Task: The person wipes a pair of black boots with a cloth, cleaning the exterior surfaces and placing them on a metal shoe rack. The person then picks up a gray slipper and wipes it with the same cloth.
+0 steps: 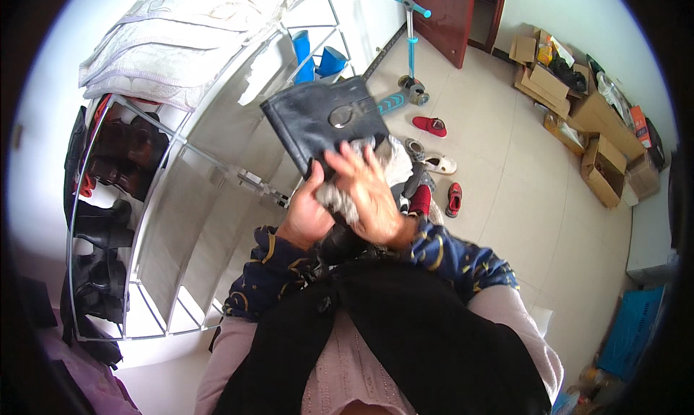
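Observation:
Before me is a black leather boot shaft [320,119] with a round buckle-like ornament near its edge. My left hand [310,206] grips the lower edge of the shaft, thumb up. Against it lies my right hand [368,198], fingers spread and somewhat blurred. A crumpled greyish-white cloth or paper [337,201] shows between the two hands; which hand holds it I cannot tell. More pale crumpled material [396,163] shows beyond my right fingers. The boot's foot part is hidden or not clearly seen.
A metal-framed shoe rack [181,138] with black boots [103,220] stands at left, under folded pale fabric [162,46]. Blue rain boots [329,61] sit in it. Ahead are a scooter [411,51], a red shoe [430,125] and several other shoes. Cardboard boxes [603,171] line the right wall.

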Motion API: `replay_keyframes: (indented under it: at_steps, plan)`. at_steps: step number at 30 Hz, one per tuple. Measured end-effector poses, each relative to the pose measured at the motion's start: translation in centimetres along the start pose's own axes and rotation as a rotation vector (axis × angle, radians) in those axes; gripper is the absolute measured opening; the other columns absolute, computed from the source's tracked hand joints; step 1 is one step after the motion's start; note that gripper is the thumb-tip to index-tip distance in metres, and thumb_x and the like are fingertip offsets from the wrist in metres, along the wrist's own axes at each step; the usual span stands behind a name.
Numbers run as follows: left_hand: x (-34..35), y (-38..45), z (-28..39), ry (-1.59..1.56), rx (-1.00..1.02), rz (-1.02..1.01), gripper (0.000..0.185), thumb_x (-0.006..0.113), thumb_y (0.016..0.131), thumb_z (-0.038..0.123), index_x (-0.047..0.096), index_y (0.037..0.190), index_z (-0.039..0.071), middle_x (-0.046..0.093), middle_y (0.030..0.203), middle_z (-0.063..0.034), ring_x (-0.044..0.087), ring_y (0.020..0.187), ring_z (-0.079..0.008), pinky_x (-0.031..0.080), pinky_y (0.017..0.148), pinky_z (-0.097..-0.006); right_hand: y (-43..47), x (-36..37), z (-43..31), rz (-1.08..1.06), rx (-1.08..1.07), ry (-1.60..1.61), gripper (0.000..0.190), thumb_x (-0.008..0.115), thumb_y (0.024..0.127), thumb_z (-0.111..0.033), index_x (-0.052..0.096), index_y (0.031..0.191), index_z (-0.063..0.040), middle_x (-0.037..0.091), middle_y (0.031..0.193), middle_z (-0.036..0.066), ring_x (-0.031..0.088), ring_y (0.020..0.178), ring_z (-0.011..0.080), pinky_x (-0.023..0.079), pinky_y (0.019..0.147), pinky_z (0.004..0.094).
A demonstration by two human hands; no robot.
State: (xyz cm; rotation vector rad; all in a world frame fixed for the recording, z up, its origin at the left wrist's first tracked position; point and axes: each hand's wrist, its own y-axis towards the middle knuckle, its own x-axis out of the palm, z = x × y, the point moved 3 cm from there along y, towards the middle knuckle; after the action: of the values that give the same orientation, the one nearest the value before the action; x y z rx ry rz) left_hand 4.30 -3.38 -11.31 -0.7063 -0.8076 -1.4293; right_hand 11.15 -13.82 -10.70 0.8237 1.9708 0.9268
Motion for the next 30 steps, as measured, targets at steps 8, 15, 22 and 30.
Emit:
replay_keyframes:
  at_steps: [8,15,22,30]
  plan:
    - [-0.4,-0.4,-1.2,0.074,-0.128,0.047,0.063,0.029,0.101,0.046,0.028,0.143,-0.001,0.040,0.143,-0.0135,0.040,0.131,-0.0257,0.030,0.112,-0.0416,11.5,-0.7,3.3,-0.217,0.134,-0.322,0.038,0.066,0.074,-0.014,0.050,0.107,-0.003,0.062,0.111,0.018,0.054,0.113,0.0383,0.034,0.102,0.0546]
    - [0.8,-2.0,-0.8,0.209,-0.030,0.135,0.054,0.028,0.103,0.037,0.028,0.143,-0.001,0.040,0.143,-0.0128,0.041,0.131,-0.0267,0.030,0.112,-0.0430,1.2,0.0,18.1,-0.357,0.984,0.255,0.045,0.058,0.088,-0.024,0.049,0.124,0.002,0.067,0.101,0.021,0.066,0.091,0.0311,0.052,0.082,0.0419]
    - [-2.4,-0.7,0.7,0.666,0.368,0.407,0.034,0.043,0.101,0.028,0.050,0.125,0.004,0.055,0.122,-0.0081,0.053,0.112,-0.0202,0.041,0.098,-0.0379,-5.8,2.4,12.5,-0.068,1.031,1.115,0.044,0.058,0.085,-0.014,0.049,0.126,0.000,0.059,0.116,0.020,0.058,0.105,0.0337,0.047,0.091,0.0412]
    - [0.0,1.1,5.8,0.452,0.627,0.423,0.041,0.045,0.099,0.039,0.053,0.121,0.005,0.060,0.115,-0.0066,0.056,0.106,-0.0206,0.044,0.094,-0.0381,-4.5,7.8,6.4,-0.086,0.382,0.461,0.047,0.058,0.082,-0.003,0.050,0.128,-0.002,0.049,0.132,0.020,0.049,0.120,0.0368,0.041,0.101,0.0404]
